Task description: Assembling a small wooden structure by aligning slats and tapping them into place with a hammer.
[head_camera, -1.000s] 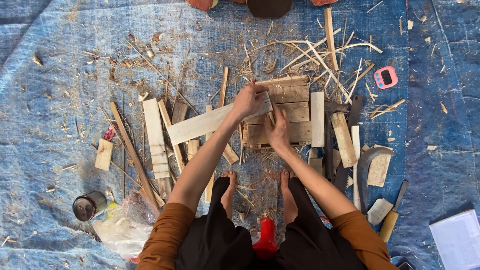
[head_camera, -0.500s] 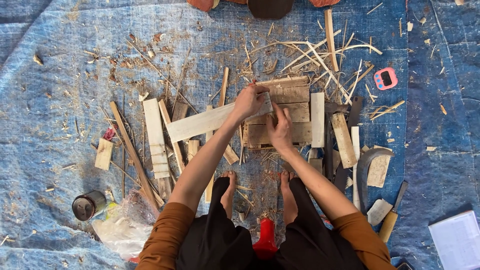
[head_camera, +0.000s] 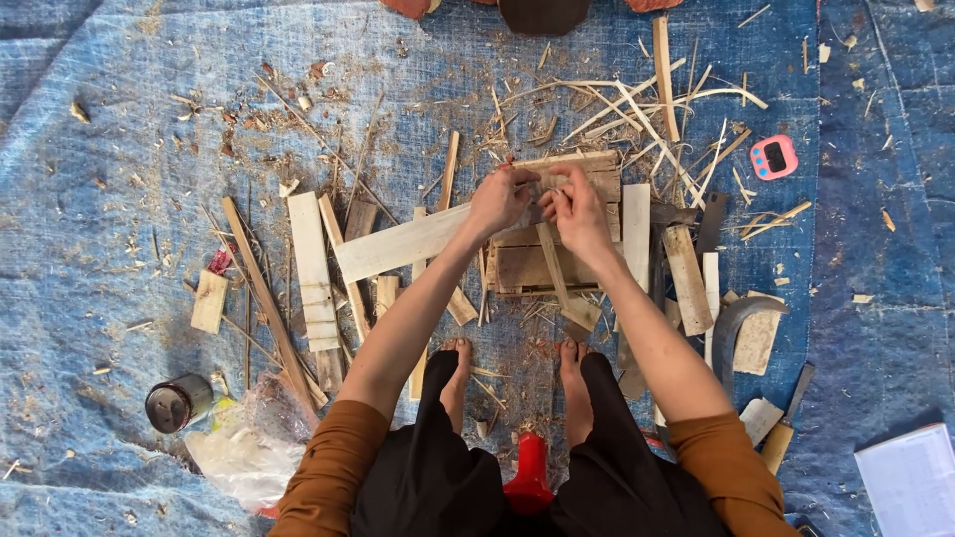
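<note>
Spread under everything, one blue tarp (head_camera: 129, 199), littered with shavings and splinters. On it, near the middle, one stack of brown wooden boards (head_camera: 587, 259), just ahead of two bare feet. Laid slantwise across the stack's left edge, one long pale plank (head_camera: 398, 244), its right end under the left hand (head_camera: 497, 199), fingers curled down onto it. Just beside, almost touching, the right hand (head_camera: 577, 214), fingertips pinched together over the top of the stack; whether pinching something small, cannot tell. Leaning down the front of the stack, one narrow slat (head_camera: 552, 264). To the left, one pale upright board (head_camera: 313, 268) and one long thin stick (head_camera: 264, 298), side by side. To the right, one curved dark blade (head_camera: 731, 333). Lower left, one dark tin can (head_camera: 179, 401) beside one crumpled clear plastic bag (head_camera: 249, 443). Bottom right corner, one white notebook (head_camera: 910, 482). Between the knees, one red plastic stool leg (head_camera: 527, 477). Upper right, well apart from the hands, one small pink timer (head_camera: 774, 156).
</note>
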